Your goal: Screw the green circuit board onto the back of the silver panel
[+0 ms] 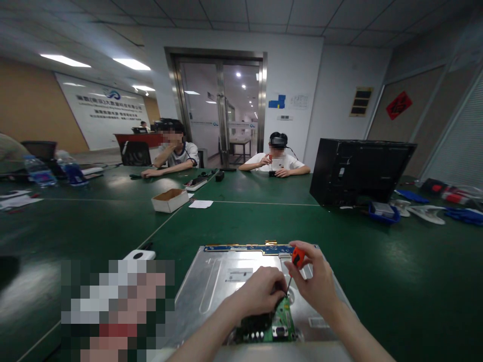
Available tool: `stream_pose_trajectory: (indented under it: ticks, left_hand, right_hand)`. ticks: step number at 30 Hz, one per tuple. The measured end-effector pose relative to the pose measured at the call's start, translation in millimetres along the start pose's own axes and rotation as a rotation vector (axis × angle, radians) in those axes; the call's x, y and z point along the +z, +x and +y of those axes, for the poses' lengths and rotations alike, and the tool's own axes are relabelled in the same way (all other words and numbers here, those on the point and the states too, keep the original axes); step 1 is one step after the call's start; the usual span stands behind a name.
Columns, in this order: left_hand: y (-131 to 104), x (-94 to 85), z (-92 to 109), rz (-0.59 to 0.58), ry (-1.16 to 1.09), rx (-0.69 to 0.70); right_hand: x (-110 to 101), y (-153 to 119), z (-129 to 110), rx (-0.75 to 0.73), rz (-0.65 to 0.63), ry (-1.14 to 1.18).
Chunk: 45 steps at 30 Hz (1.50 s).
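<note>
My right hand (317, 281) is closed around the orange and black handle of a screwdriver (298, 257), held upright with a slight tilt. Its thin shaft points down to the upper edge of a green circuit board (284, 317). Beside the shaft, my left hand (262, 291) has its fingers pinched together close to the tip; what they hold, if anything, is hidden. The board lies on the silver metal back of a display panel (215, 281), partly covered by my left hand and a dark part. A blue circuit strip (241, 249) runs along the panel's far edge.
On the green table (249, 221) stand an open white box (169, 201) and a black monitor (362, 171) at the right. A blue tray (384, 213) lies near the monitor. Two people (175, 151) sit across the table. Bottles (71, 168) stand at the left.
</note>
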State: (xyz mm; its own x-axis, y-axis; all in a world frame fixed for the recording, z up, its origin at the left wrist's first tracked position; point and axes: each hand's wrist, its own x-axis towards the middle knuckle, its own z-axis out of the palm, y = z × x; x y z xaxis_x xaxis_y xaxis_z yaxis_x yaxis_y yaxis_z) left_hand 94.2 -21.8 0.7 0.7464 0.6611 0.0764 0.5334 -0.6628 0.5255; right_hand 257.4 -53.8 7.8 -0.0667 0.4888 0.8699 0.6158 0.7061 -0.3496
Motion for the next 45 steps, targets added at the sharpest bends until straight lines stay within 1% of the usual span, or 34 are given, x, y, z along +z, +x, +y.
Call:
stream_pose_trajectory:
  ticks: [4,13,18,23,32,41,45]
  left_hand:
    - [-0.3,0.9,-1.3,0.004,0.004,0.011]
    - [-0.8,0.6,1.6,0.015,0.018,0.022]
    - [-0.3,1.0,1.5,0.024,0.038,0.039]
    - [0.1,2.9,-0.8,0.011,0.04,0.058]
    - [0.5,3.6,-1.1,0.016,0.069,0.068]
    - [1.5,6.5,-4.4,0.005,0.082,0.077]
    - [1.8,6.1,-4.4,-0.002,0.077,0.079]
  right_hand:
    - [1.5,-1.9,0.2,0.011,0.013,0.012]
    - [-2.0,-0.2,-3.3,-0.005,-0.046,0.018]
    - [-0.7,-0.6,-1.2,0.005,-0.022,0.038]
    - [1.1,-0.6,1.0,-0.008,0.018,0.029]
    - [-4.1,0.9,-5.5,-0.038,-0.09,-0.019]
    - [0.7,-1.2,-1.2,-0.063,0.003,-0.049]
    - [1.0,-0.7,-0.7,-0.064,-0.005,-0.077]
